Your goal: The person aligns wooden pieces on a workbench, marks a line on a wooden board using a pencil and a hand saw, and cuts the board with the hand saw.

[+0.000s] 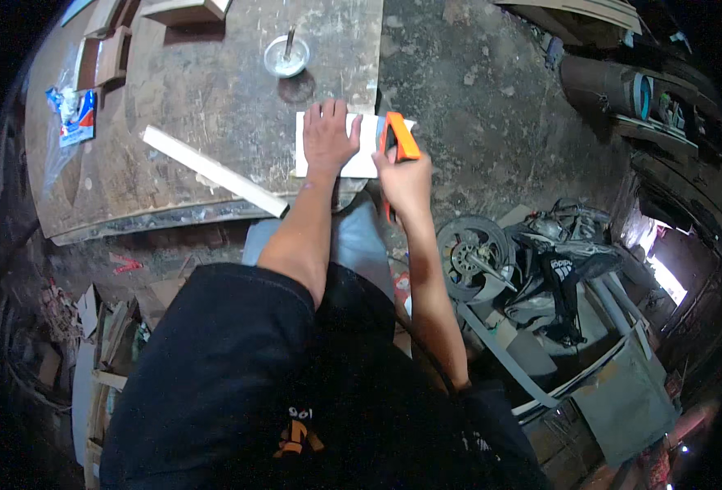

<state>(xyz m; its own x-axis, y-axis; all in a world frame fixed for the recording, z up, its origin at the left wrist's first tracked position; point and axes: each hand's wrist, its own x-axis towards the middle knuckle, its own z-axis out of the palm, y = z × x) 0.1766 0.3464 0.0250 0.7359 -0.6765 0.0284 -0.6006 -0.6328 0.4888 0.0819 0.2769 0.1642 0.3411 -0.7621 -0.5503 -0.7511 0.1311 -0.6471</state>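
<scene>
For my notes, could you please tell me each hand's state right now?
Left hand: open, laid on the white board.
Right hand: closed, holding the orange tool.

Tool handle [408, 140] orange; board [365, 151] white; strip [214, 171] white; tabletop [205, 90] grey-brown, blotched; shirt [222, 367] black.

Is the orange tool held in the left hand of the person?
No, the right hand grips the orange tool, while the left hand rests on the white board.

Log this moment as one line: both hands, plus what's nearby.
left hand: flat on white board | right hand: gripping orange tool near board's right end | on table: white strip, cup
</scene>
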